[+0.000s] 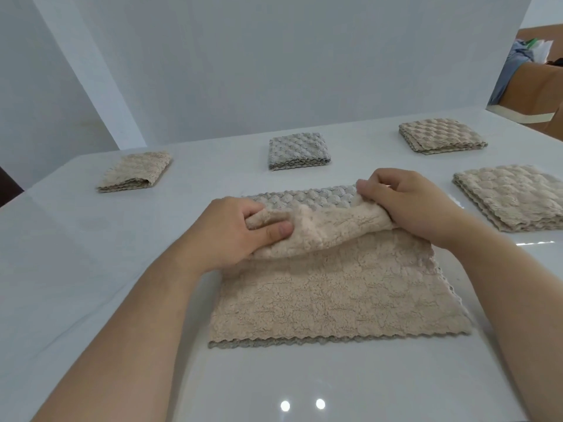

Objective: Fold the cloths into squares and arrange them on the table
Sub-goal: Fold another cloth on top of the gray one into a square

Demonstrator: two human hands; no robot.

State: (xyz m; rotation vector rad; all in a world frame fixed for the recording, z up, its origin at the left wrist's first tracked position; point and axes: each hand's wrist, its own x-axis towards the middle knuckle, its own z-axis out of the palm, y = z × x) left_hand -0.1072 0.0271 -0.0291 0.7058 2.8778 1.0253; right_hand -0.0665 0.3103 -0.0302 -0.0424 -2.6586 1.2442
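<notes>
A beige fleecy cloth [335,296] with a grey bubbled underside lies on the white table [91,269] in front of me. Its far edge is lifted and rolled toward me. My left hand [234,233] pinches that edge at its left corner, thumb on top. My right hand [408,205] grips the right corner of the same edge. Three folded squares sit along the far side: a beige one [137,172] at left, a grey one [298,150] in the middle, a tan one [441,135] at right.
A stack of folded beige cloths [515,196] lies at the right edge of the table. A white wall stands behind the table. Brown furniture with clothing [530,74] is at the far right.
</notes>
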